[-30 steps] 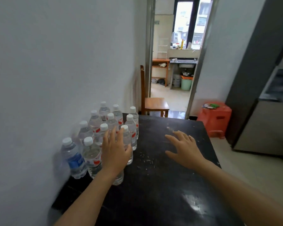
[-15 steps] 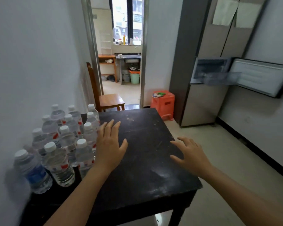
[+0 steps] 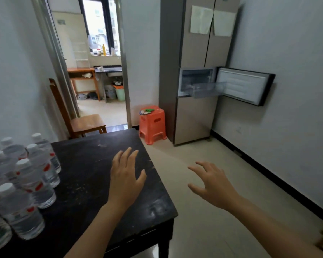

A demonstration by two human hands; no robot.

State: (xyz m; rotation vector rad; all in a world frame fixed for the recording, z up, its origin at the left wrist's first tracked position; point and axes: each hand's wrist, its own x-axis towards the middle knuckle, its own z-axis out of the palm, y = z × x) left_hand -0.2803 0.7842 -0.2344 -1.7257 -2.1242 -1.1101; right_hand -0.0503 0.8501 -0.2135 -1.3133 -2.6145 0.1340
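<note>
Water bottles [image 3: 26, 179] standing bunched at left side of table [image 3: 93, 151], by wall. White caps, red-and-white labels, print too blurry to be reading any brand. Left hand [image 3: 126, 177] lying flat over table middle, fingers straight, gripping nothing, apart from bottles. Right hand [image 3: 213, 185] hanging past table edge over floor, fingers spread loose, also empty. Fridge [image 3: 196, 116] sitting ahead, compartment door [image 3: 244, 86] standing open, drawer [image 3: 207, 89] sticking out. Two paper sheets [image 3: 200, 19] on upper doors, unreadable. Orange stool [image 3: 153, 123] and wooden chair [image 3: 82, 123] standing beyond table.

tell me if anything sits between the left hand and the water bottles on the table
Nothing visible does: the left hand is open above the black table, and only bare tabletop lies between it and the water bottles clustered at the table's left side.
</note>
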